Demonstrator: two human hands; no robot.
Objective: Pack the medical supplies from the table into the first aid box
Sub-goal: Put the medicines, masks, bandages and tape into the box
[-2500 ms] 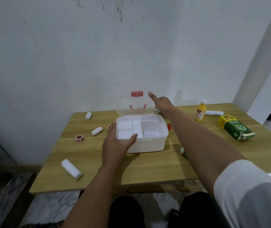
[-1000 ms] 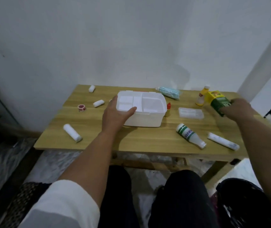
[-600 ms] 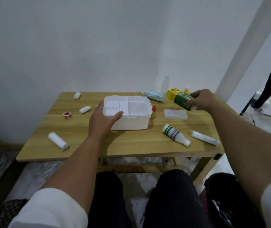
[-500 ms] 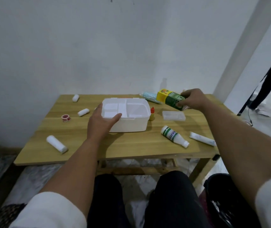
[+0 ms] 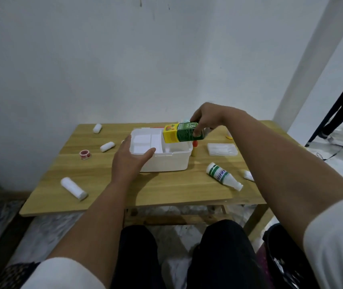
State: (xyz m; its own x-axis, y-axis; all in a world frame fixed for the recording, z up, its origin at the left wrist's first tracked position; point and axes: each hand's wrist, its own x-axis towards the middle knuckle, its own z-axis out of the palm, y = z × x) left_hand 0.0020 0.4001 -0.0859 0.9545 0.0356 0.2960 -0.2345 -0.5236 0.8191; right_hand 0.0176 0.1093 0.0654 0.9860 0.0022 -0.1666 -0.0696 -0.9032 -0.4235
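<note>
On the wooden surface (image 5: 166,188), we are bracing the first aid box (image 5: 166,161) with our left hand (image 5: 127,161) while our right hand (image 5: 206,118) is gripping the green carton (image 5: 184,134) over it; lowering in looks next.

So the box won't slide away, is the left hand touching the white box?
Touching. The head view shows the left hand against the white box at its near left corner, thumb lying across its rim with no gap.

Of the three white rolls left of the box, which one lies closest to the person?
The largest roll, near the front edge of the table; the middle roll and the far roll lie farther back.
</note>
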